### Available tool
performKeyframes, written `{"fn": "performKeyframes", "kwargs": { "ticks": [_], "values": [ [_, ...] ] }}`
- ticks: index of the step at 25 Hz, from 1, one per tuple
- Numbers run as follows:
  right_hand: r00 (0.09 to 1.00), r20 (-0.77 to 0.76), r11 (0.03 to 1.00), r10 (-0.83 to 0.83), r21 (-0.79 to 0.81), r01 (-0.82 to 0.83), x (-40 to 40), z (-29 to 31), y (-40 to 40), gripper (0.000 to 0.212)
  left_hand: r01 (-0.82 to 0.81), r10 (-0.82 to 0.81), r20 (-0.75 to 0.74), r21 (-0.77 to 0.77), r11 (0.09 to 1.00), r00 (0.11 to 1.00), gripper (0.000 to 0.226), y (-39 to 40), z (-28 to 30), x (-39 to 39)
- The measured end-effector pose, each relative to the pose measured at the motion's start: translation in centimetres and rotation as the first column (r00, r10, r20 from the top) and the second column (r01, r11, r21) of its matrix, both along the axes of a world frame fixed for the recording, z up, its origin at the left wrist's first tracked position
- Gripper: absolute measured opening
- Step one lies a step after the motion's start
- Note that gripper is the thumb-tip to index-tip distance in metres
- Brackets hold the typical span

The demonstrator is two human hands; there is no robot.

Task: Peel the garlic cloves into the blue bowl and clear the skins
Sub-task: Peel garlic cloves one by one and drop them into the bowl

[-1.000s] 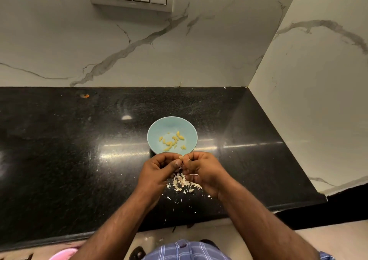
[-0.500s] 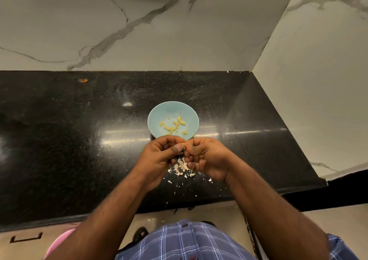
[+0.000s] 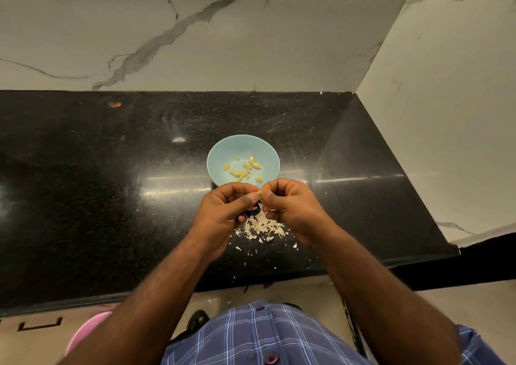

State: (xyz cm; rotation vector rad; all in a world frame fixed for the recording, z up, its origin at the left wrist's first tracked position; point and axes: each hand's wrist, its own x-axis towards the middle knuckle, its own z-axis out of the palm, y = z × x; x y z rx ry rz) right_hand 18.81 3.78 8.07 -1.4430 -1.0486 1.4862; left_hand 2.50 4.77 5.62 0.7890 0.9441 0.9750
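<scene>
Black table [image 3: 83,197] carries the blue bowl [image 3: 223,152] near its front edge; both hands' fingers [image 3: 252,197] pinch one garlic clove [image 3: 259,193] above skins [image 3: 262,226].

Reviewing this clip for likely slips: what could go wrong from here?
The garlic clove, pinched between left hand and right hand, sits just short of the blue bowl; it might drop among the skins. Loose flakes near the counter edge could fall to the floor.

Blue bowl [image 3: 242,148] upright holding yellow peeled cloves [image 3: 242,168]; papery white skins [image 3: 262,226] heaped just in front (scraps scattered around).
</scene>
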Motion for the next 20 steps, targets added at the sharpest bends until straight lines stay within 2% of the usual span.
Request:
{"fn": "performKeyframes", "kwargs": {
  "ticks": [3, 6, 8, 15, 20],
  "values": [
    [0.975, 0.220, 0.996, 0.001, 0.088, -0.021, 0.2, -0.5, -0.1, 0.012, -0.015, 0.016, 0.045, -0.034, 0.999, 0.999, 0.020, 0.0, 0.2, -0.1],
    [0.944, 0.328, 0.991, 0.029, 0.113, -0.070, 1.1, -0.8, -0.2, 0.007, 0.007, -0.002, 0.067, -0.073, 0.997, 0.998, 0.021, 0.0, 0.3, -0.2],
    [0.944, 0.329, 0.990, 0.035, 0.120, -0.079, 1.5, -0.9, -0.3, 0.015, 0.010, -0.003, 0.076, -0.099, 0.995, 0.997, 0.021, 0.1, 0.3, -0.3],
    [0.942, 0.336, 0.961, -0.011, 0.263, -0.083, 1.8, -0.4, -0.2, 0.018, -0.003, 0.011, 0.090, -0.094, 0.996, 0.996, 0.031, 0.2, 0.1, -0.4],
    [0.986, 0.155, 0.972, 0.054, 0.220, -0.088, 0.8, -0.3, -0.2, 0.018, 0.011, -0.011, 0.006, -0.016, 1.000, 1.000, 0.035, 0.2, 0.5, -0.5]
  ]
}}
